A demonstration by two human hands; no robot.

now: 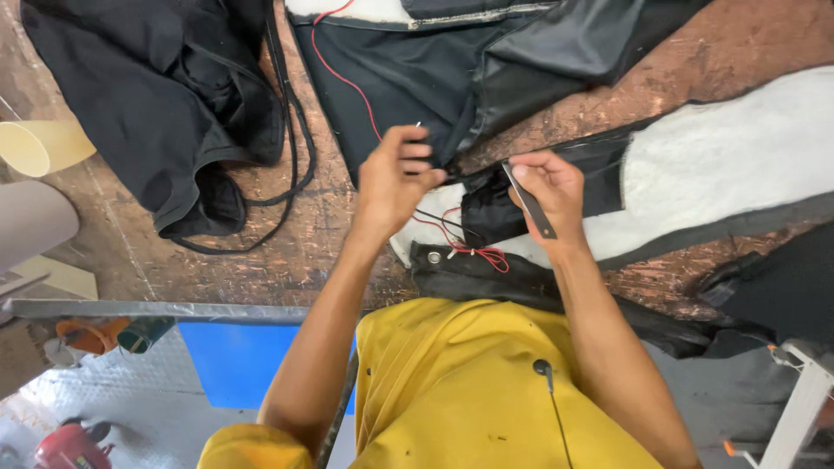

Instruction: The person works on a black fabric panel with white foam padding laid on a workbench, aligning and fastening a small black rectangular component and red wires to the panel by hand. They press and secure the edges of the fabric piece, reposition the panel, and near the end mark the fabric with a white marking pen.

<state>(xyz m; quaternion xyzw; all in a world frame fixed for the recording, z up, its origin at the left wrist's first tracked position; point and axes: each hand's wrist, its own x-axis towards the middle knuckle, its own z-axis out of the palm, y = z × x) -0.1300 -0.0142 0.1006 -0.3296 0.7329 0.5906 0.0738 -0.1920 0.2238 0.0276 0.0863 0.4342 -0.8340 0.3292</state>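
Observation:
My left hand point(395, 178) is pinched shut on a thin needle point(418, 126) whose tip pokes up above my fingers. Red thread point(469, 252) runs from it down to a tangle on the black fabric piece point(486, 213) in front of me. My right hand point(547, 187) grips a flat dark metal tool point(530, 201) and holds the edge of that black fabric, which is backed with white fleece point(721, 156). Both hands work close together over the brown worktable point(287, 252).
Black garments point(165, 95) with straps lie at the upper left, and black leather-like panels point(521, 52) at the top. A cream cone point(39, 146) sits at the left edge. Below the table edge are a blue sheet point(234, 360) and a red object point(69, 445).

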